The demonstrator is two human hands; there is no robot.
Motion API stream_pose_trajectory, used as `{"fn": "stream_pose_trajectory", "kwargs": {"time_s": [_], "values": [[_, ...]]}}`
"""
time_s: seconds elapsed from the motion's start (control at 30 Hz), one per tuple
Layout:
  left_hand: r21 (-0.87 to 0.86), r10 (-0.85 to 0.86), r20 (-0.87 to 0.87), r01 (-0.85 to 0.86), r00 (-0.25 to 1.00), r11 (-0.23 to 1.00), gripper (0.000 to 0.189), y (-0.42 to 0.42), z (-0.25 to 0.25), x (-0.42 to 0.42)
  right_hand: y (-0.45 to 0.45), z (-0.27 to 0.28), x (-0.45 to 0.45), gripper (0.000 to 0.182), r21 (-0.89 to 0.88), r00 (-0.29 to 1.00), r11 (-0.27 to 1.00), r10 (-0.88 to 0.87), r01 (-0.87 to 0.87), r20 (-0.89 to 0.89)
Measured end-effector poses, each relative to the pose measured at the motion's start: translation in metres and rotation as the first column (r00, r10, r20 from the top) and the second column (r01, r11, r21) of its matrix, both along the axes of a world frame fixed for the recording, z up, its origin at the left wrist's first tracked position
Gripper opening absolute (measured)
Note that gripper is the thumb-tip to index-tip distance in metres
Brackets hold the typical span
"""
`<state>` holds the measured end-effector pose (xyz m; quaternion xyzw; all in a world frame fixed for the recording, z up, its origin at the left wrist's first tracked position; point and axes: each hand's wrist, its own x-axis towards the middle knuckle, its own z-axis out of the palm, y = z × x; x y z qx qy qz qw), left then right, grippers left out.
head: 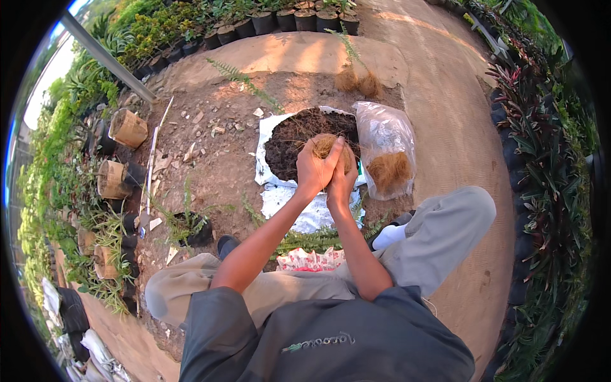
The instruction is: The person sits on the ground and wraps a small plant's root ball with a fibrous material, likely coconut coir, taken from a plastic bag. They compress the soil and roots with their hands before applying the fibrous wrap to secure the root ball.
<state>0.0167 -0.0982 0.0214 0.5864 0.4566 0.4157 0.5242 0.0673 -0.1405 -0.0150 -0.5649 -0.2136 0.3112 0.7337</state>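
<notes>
My left hand (314,164) and my right hand (342,174) are cupped together around a ball of brown coconut fibre (324,146). They hold it over the near part of a white sack (263,164) that is filled with dark soil mix (291,143). Against the sack's right side lies a clear plastic bag (385,124) with a clump of coconut fibre (389,172) in it. Beyond the bag, two fibre-wrapped root balls with fern fronds (358,82) rest on the ground. What is inside the held ball is hidden.
Fern fronds (310,241) and a flower-patterned cloth or bag (310,260) lie between my legs. A black pot with a fern (198,231) stands at the left. Stones (217,130) litter the soil. Rows of potted plants (262,23) line the far edge and both sides.
</notes>
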Motion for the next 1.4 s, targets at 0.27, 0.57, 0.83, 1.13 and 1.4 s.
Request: {"fn": "stream_pose_trajectory", "kwargs": {"time_s": [0.27, 0.57, 0.83, 1.13, 1.4], "values": [[0.088, -0.108, -0.05, 0.113, 0.993, 0.99, 0.025, 0.02, -0.015, -0.017, -0.006, 0.014, 0.015, 0.049, 0.199, 0.618, 0.917, 0.381, -0.345, -0.687], [-0.087, -0.003, 0.096, 0.012, 0.995, 0.996, 0.031, 0.007, -0.006, -0.003, 0.003, -0.009, 0.004, 0.056, -0.001, 0.975, 0.997, 0.075, -0.077, -0.211], [-0.125, -0.005, 0.199, 0.031, 0.98, 0.992, 0.022, 0.018, -0.012, -0.006, -0.004, 0.01, -0.012, 0.063, 0.037, 0.995, 0.997, -0.066, 0.069, -0.073], [-0.085, -0.021, 0.083, 0.028, 0.996, 0.996, 0.023, 0.011, -0.013, -0.005, -0.001, -0.009, 0.007, 0.042, 0.137, 0.832, 0.986, 0.153, -0.094, -0.533], [-0.278, 0.166, 0.201, -0.106, 0.965, 0.955, 0.029, -0.003, -0.006, 0.011, -0.006, -0.002, -0.011, 0.052, 0.05, 0.984, 0.99, -0.139, 0.135, 0.112]]}}
